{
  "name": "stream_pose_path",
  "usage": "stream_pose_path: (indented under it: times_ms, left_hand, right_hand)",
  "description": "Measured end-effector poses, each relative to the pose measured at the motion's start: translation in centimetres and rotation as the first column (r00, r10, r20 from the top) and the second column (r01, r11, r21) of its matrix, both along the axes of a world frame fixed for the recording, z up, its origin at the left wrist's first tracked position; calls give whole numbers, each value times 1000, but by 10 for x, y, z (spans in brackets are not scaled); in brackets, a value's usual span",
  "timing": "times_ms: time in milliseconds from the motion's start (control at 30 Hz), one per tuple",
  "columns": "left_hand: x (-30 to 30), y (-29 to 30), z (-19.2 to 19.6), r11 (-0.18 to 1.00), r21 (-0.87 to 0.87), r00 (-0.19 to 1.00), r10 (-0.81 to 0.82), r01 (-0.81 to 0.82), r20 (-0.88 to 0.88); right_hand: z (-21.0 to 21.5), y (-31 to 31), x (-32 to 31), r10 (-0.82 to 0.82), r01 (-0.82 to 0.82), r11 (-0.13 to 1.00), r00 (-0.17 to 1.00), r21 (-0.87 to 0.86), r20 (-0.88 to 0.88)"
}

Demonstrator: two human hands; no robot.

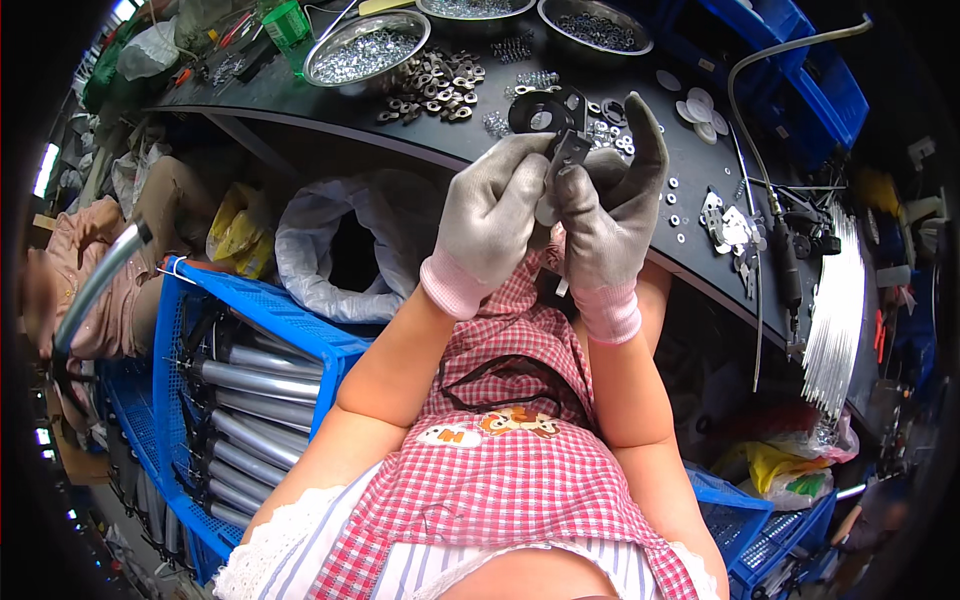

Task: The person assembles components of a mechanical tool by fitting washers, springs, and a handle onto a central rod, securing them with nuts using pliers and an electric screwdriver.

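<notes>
Both hands wear grey-white work gloves with pink cuffs and meet at the near edge of the dark table. Between them is a small black bracket-like part with holes [570, 150]. My left hand [490, 212] is closed, its thumb and fingertips pinching the part from the left. My right hand [606, 220] presses its thumb against the lower end, with the index finger raised. The fingers behind the part are mostly hidden. Just beyond lies a black round fitting [535, 112] on the table. Small white washers [612, 138] are scattered beside the right fingers.
Metal bowls of small hardware [366, 52] and a pile of metal clips [440, 85] are at the back left. White discs [700, 112], a hanging power screwdriver [785, 260] and thin rods [838, 310] lie right. A blue crate of metal tubes [345, 365] stands left.
</notes>
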State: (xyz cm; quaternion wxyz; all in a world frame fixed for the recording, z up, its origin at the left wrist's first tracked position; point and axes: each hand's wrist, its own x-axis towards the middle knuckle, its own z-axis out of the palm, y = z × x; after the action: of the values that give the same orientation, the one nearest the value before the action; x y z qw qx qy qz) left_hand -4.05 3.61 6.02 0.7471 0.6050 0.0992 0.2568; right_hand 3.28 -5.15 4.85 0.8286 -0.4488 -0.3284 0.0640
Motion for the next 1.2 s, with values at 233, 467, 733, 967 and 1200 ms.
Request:
stream_pose_path:
  times_ms: [233,467,733,967,1200]
  left_hand:
    - [-59,7,-7,932,357,986,-2,62,-167]
    - [-82,17,-32,991,78,980,120,-108,-159]
    - [-86,36,-55,969,175,975,193,-172,-111]
    - [-76,47,-57,901,413,965,212,-133,-153]
    - [-71,45,-50,819,564,960,231,-104,-159]
  right_hand:
    - [22,-18,32,358,-372,871,928,-321,-103]
    - [-22,21,204,250,558,387,703,-734,666]
    - [-17,47,234,596,591,125,597,-797,537]
    - [-44,41,249,405,526,193,726,-828,556]
    - [-65,45,262,295,587,279,701,-760,650]
